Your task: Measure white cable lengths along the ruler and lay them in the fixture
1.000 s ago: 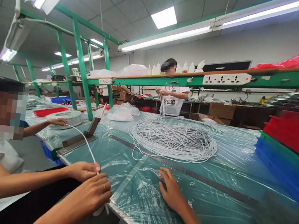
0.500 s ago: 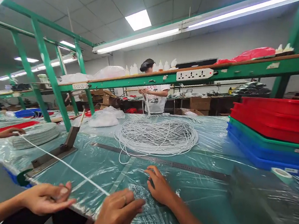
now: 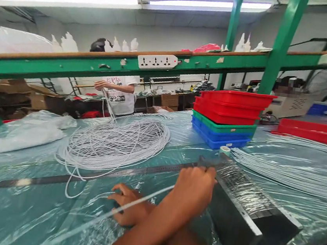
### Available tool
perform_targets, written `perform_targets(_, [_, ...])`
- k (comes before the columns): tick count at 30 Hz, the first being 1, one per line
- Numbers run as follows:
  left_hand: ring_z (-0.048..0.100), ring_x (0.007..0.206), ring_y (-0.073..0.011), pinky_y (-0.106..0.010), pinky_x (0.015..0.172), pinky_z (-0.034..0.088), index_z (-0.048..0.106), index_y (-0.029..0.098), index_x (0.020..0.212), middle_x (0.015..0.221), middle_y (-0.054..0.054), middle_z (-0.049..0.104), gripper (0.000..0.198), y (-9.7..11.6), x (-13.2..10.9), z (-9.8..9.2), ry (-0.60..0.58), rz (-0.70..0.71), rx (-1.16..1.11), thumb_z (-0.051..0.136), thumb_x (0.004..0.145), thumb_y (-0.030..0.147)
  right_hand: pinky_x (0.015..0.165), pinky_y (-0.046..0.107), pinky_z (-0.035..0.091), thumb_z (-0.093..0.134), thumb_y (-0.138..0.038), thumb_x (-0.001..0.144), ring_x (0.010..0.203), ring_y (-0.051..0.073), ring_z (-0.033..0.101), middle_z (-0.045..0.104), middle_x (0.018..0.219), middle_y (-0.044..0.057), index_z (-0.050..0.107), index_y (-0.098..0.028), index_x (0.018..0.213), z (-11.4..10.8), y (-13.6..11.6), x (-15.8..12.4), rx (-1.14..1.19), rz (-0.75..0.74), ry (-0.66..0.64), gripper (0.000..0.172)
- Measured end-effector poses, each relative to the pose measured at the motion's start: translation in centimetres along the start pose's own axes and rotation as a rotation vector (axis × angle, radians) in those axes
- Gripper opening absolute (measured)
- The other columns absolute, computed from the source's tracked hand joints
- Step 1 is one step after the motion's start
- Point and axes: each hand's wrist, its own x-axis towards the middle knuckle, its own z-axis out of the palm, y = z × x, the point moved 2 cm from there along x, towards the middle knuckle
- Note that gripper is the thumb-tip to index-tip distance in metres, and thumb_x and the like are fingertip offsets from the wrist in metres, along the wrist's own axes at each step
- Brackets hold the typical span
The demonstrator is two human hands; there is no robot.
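"Where's the cable (image 3: 145, 198)?"
"Gripped in the left hand (image 3: 194, 189), beside the metal block (image 3: 235, 221), slanting across the right hand (image 3: 132, 214)."
"And that one?"
"Loosely open over the table (image 3: 35, 210), forearms (image 3: 151, 227) crossed; ruler (image 3: 134, 171) and coil (image 3: 119, 145) lie beyond."

A single white cable (image 3: 99, 219), slim, smooth and round, stretched nearly straight and taut-looking, with no kink along the length that showed. One part was gripped in the left hand (image 3: 194, 189), which hid whatever lay within its grasp. From there the cable slanted down leftward, passing in front of the right hand (image 3: 131, 215) and over the plastic-covered tabletop (image 3: 17, 212), then ran out of view at the bottom edge. Its lower stretch was blurred (whether it touched the plastic there could not be told).
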Motion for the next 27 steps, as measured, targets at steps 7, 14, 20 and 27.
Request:
perform_targets(7, [0.061, 0.084, -0.0243, -0.031, 0.070, 0.049, 0.054, 0.014, 0.107, 0.099, -0.007, 0.058, 0.009, -0.4, -0.2, 2.0, -0.053, -0.110, -0.033, 0.048, 0.100, 0.015, 0.089, 0.026, 0.048, 0.055, -0.036, 0.076, 0.100, 0.018, 0.062, 0.045, 0.138, -0.004, 0.055, -0.034, 0.121, -0.1, 0.3, 0.0, -0.029, 0.010, 0.005, 0.046])
perform_targets(14, [0.062, 0.083, -0.0282, -0.032, 0.072, 0.048, 0.056, 0.016, 0.108, 0.087, -0.006, 0.061, 0.010, 0.2, 0.0, 3.0, -0.047, -0.141, -0.072, 0.053, 0.098, 0.019, 0.088, 0.028, 0.049, 0.052, -0.037, 0.078, 0.089, 0.016, 0.064, 0.045, 0.139, -0.001, 0.056, -0.030, 0.122, -0.2, 0.3, -0.1, -0.070, 0.011, 0.009, 0.044])
perform_targets(20, [0.062, 0.083, -0.0237, -0.026, 0.073, 0.046, 0.057, 0.014, 0.106, 0.088, -0.005, 0.063, 0.012, 0.1, 0.2, 4.1, -0.015, -0.100, -0.177, 0.051, 0.096, 0.011, 0.080, 0.023, 0.049, 0.052, -0.026, 0.074, 0.086, 0.014, 0.065, 0.047, 0.137, -0.003, 0.057, -0.030, 0.118, -0.6, 0.0, -0.2, -0.100, -0.022, -0.003, 0.045])
perform_targets(27, [0.062, 0.080, -0.0220, -0.026, 0.074, 0.048, 0.059, 0.014, 0.103, 0.086, -0.006, 0.063, 0.010, -0.3, 0.4, 4.2, 0.001, -0.068, -0.218, 0.050, 0.099, 0.014, 0.080, 0.023, 0.049, 0.051, -0.022, 0.072, 0.088, 0.016, 0.065, 0.048, 0.134, -0.002, 0.059, -0.028, 0.112, -0.5, 0.2, 0.1, -0.140, -0.030, 0.000, 0.042])
